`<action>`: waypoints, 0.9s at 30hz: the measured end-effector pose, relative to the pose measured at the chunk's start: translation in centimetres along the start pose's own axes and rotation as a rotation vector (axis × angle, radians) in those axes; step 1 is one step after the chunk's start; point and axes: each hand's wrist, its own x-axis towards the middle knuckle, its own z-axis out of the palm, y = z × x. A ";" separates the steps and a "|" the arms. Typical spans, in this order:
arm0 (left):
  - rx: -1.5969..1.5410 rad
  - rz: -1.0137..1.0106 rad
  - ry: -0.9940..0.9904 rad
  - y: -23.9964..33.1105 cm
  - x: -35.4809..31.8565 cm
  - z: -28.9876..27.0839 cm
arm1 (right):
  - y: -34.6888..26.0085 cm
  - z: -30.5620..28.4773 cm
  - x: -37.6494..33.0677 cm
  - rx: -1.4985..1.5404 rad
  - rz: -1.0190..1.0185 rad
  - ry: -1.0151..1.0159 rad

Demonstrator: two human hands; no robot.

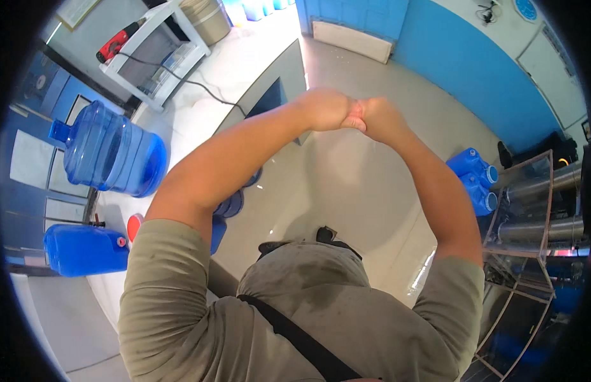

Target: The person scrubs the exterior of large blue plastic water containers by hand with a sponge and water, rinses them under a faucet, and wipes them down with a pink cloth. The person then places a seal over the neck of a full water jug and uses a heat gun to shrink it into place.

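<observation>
My left hand (327,109) and my right hand (382,118) meet in front of me at the upper middle, both arms stretched out. Their closed fingers press against each other, and some fingers of both are hidden. Whether anything small lies between them does not show. Beneath them is the shiny beige tiled floor (352,191). The nearest furniture is the end of a white-topped counter (257,63), left of my hands.
On the counter are a large clear-blue water bottle (111,149), a blue jug (85,249), a white shelf (149,57) with a red drill (119,42), and a dark cable (200,84). To the right stand blue containers (475,181) beside a metal rack (521,254).
</observation>
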 end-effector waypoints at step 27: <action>-1.374 -0.438 -0.456 -6.8 -12.6 -2.2 | -11.7 2.6 6.9 -0.083 -0.579 0.298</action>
